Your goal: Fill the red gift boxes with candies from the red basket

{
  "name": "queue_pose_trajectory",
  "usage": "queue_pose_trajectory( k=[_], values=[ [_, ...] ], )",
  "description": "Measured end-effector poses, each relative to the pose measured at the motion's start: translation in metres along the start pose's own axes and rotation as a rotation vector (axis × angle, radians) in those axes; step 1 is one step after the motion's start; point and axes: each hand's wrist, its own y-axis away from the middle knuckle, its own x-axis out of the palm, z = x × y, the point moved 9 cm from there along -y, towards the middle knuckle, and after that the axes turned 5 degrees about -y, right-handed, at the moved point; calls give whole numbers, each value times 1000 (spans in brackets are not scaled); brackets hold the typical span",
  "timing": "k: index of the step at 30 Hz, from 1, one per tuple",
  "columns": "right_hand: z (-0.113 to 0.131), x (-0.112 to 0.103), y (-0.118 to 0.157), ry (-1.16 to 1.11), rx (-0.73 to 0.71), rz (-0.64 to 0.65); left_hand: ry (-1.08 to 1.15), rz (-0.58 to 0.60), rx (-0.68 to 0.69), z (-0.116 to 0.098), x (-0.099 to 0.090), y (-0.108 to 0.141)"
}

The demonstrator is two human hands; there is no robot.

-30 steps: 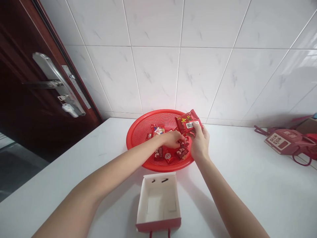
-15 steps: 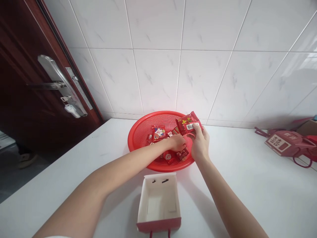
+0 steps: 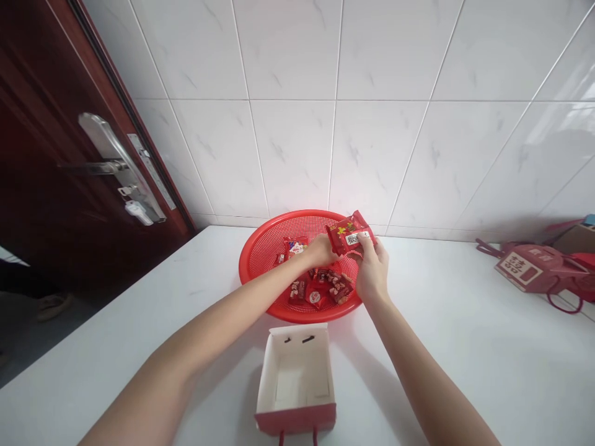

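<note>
A round red plastic basket (image 3: 253, 266) holds several red-wrapped candies (image 3: 316, 297) and stands by the tiled wall. Over its right rim my right hand (image 3: 372, 266) grips a red packet (image 3: 349, 234) with yellow marks and a white label. My left hand (image 3: 322, 251) reaches over the basket, its fingertips partly hidden behind that packet; whether it holds anything cannot be made out. In front of the basket stands an open box (image 3: 297, 378), white inside and red outside, with cord handles at its near side. Nothing shows inside it.
Red gift boxes (image 3: 530, 266) with cord handles lie at the right by the wall. A dark red door (image 3: 41, 155) with a metal handle (image 3: 105, 167) and keys is at the left. A person's shoe (image 3: 53, 306) shows on the floor.
My left hand has moved up and slightly left from the basket's middle towards the packet, uncovering more candies. The packet in my right hand has shifted slightly left.
</note>
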Motion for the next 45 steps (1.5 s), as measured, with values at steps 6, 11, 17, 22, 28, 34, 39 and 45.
queue_pose_trajectory(
  k=[6,11,17,22,28,34,39,45],
  values=[
    [-1,0,-2,-32,13,-12,313,-101,-50,4,-57,10],
    [5,9,2,-19,42,54,675,-173,-137,9,-77,55],
    [24,29,20,75,25,207,781,-278,-176,0,-91,95],
    [40,39,32,191,-43,299,768,-295,-139,-14,-98,106],
    [50,48,40,242,-82,386,745,-303,-80,-21,-97,109],
    [53,50,42,287,-98,424,737,-291,-44,-24,-97,107],
    [49,51,43,258,-60,436,695,-314,-35,-24,-99,110],
    [45,53,45,276,-7,454,596,-291,-12,-31,-104,116]
  ],
)
